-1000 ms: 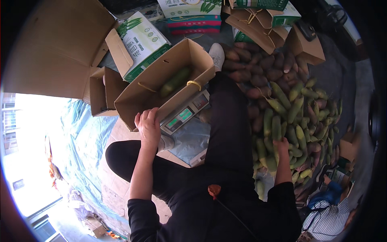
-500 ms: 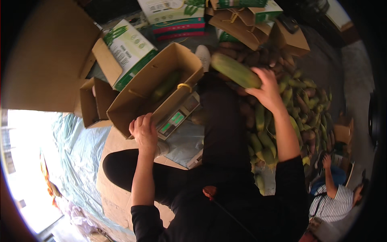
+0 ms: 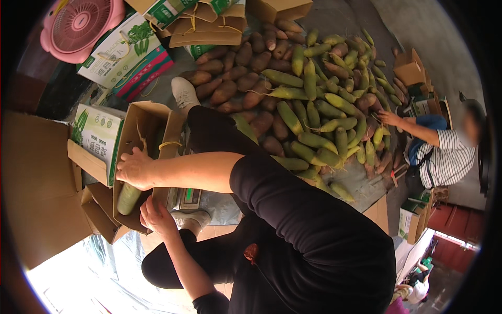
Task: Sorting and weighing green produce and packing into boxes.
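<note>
Radish, oblong, in cardboard box

Item 1: white-and-green carton, just beyond and left of the right hand; large dark characters, small round icons above them.
Item 2: upper white carton, farther beyond the right hand; dark characters, paler lettering alongside.
Item 3: green-lit scale display, to the right of the left hand and a little beyond; figures illegible.
Item 4: distant carton, well right of both hands; print too small to read.
</note>
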Demonstrator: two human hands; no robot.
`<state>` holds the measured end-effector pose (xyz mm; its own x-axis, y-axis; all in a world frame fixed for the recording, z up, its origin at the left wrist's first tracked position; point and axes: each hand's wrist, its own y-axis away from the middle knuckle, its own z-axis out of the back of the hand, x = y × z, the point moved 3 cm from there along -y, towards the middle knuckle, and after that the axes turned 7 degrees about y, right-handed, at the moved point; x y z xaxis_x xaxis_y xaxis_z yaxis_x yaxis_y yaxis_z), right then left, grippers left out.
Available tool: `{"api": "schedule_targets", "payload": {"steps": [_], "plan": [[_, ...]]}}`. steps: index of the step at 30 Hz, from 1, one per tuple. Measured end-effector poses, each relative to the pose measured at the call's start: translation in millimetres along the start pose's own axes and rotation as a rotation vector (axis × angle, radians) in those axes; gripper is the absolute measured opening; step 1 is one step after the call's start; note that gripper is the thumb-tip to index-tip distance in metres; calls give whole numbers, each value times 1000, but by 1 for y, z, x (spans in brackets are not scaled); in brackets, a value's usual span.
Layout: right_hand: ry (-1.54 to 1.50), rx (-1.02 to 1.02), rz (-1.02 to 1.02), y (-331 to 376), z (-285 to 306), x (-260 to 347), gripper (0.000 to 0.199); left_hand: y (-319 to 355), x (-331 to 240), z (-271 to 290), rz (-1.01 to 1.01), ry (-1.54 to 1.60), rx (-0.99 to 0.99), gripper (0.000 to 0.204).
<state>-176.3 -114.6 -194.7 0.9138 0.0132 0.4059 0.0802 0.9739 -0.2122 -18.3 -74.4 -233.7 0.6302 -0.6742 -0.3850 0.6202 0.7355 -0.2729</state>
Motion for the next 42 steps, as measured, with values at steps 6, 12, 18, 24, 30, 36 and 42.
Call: {"api": "schedule_targets", "payload": {"steps": [6, 12, 18, 24, 30, 36, 42], "plan": [[-61, -91, -21, 42, 71, -31, 36, 0, 6, 4, -7, -15, -16, 28], [134, -470, -338, 172, 114, -161, 26, -2, 6, 5, -57, -56, -67, 28], [470, 127, -990, 370, 79, -259, 21, -2, 8, -8, -7, -41, -33, 26], [576, 648, -1191, 484, 49, -269, 30, 1, 12, 0, 18, -70, -55, 27], [655, 707, -1142, 518, 38, -263, 27, 0, 13, -5, 55, -95, -37, 27], [746, 766, -1043, 514, 23, -280, 19, 0, 11, 2, 22, -86, -62, 28], [696, 622, -1160, 535, 27, -286, 16, -2, 2, 1, 7, -59, -68, 30]]}}
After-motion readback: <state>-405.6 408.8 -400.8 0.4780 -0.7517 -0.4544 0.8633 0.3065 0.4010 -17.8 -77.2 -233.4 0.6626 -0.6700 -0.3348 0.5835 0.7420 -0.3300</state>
